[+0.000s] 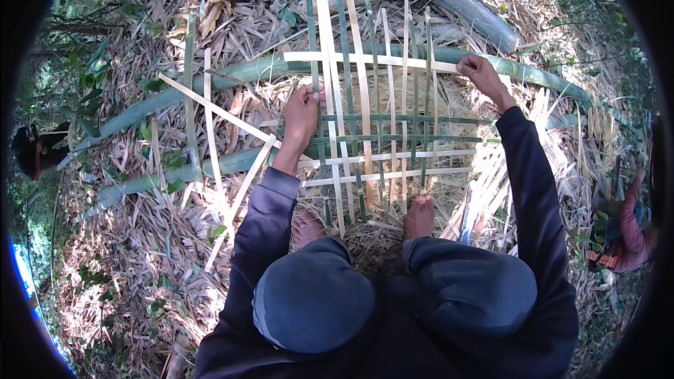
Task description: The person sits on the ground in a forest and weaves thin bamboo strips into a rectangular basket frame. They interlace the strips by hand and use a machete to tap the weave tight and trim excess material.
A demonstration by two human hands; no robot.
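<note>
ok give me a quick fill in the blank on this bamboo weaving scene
1. The left hand rests on the woven ___ strips.
2. The right hand grips the pale top strip, which runs ___ the upright strips.
3. Both bare ___ press on the mat's near edge.

Missing: bamboo; across; feet

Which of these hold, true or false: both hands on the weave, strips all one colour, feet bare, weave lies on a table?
1. Both hands touch the bamboo weave. True: left hand at its left edge, right hand on the top cross strip.
2. All strips are one colour. False: some pale, some green.
3. The right foot is bare. True.
4. The weave lies on a table. False: it lies on leaf litter and green bamboo poles.
</note>
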